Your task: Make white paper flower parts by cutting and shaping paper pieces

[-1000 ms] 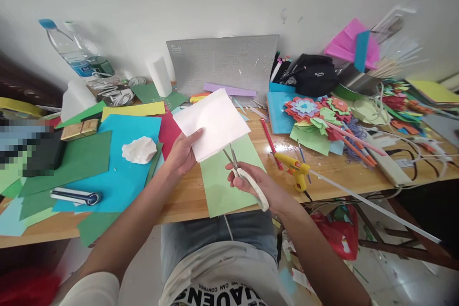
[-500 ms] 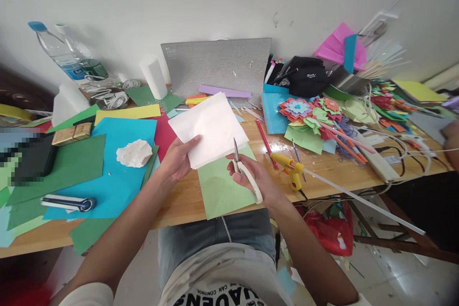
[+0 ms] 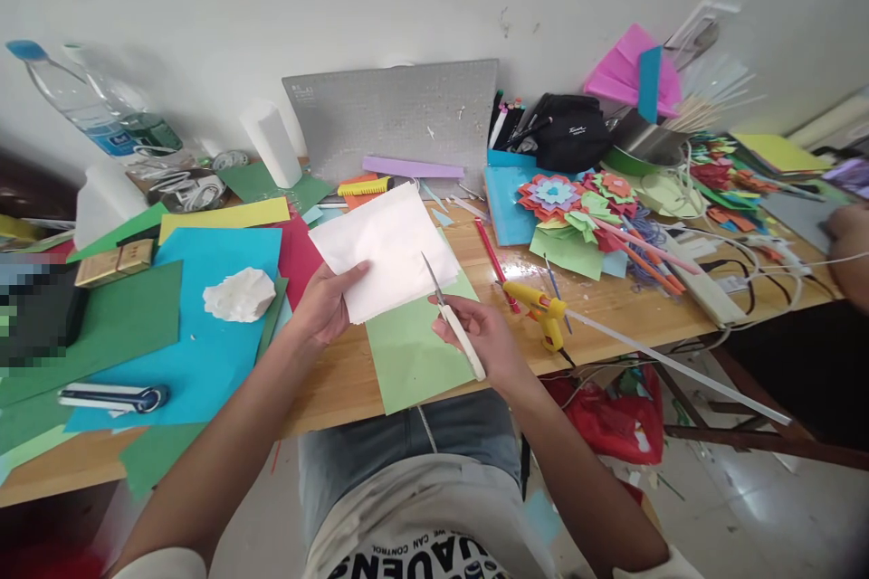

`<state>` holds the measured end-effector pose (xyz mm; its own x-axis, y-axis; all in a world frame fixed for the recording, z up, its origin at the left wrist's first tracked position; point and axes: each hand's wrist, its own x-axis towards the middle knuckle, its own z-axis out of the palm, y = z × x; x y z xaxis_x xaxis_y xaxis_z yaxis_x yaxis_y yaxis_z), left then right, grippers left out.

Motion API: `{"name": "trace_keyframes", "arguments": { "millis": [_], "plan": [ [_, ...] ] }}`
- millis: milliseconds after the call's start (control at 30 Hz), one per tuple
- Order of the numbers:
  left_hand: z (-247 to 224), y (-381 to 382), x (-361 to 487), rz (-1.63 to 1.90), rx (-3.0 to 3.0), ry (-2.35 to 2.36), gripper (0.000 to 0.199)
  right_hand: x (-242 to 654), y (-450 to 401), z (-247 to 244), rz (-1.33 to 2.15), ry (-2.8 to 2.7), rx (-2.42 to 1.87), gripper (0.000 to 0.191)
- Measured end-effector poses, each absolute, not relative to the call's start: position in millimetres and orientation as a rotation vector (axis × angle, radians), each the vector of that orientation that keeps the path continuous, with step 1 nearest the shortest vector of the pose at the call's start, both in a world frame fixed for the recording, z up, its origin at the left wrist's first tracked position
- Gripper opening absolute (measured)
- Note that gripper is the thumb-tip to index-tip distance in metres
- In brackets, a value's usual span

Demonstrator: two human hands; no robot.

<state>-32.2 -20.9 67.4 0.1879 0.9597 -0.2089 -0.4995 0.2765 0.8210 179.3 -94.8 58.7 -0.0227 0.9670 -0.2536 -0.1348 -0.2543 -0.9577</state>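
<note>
A: Starting at the left, what is there?

B: A crumpled white lump on a blue sheet; then the left hand, clamped on the near left edge of the white sheets, thumb on top and fingers underneath; most of the stack reaches up and rightward out of that grip.

A: Has any of it been cut?

B: Not that I can see; the top sheet looks whole, with its corners and straight sides (the lower layers are mostly hidden, so I can't tell about those); no cut-out shape shows in either hand.

A: And further right?

B: The scissors, handles wrapped in the right hand; the blades look together, their tip pointing up and away over the right part of the stack; whether they touch it, I can't tell; a light green sheet lies beneath, on the table.

A: Anything already made up?

B: Yes, a layered paper flower; nearer the person, the yellow glue gun lies apart from both hands; a co-worker's hand is at the far right.
</note>
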Motion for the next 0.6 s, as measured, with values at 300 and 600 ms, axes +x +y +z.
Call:
{"name": "trace_keyframes", "arguments": {
  "millis": [300,600],
  "plan": [
    [67.8,-21.6,-29.2,1.121,0.691,0.870,0.055,184.8,-98.3,50.4,1.423,-1.009,-1.273,0.054],
    [64.3,-20.9,-28.0,1.116,0.693,0.886,0.056,184.9,-100.0,48.2,1.399,-1.052,-1.292,0.053]
  ]
}}
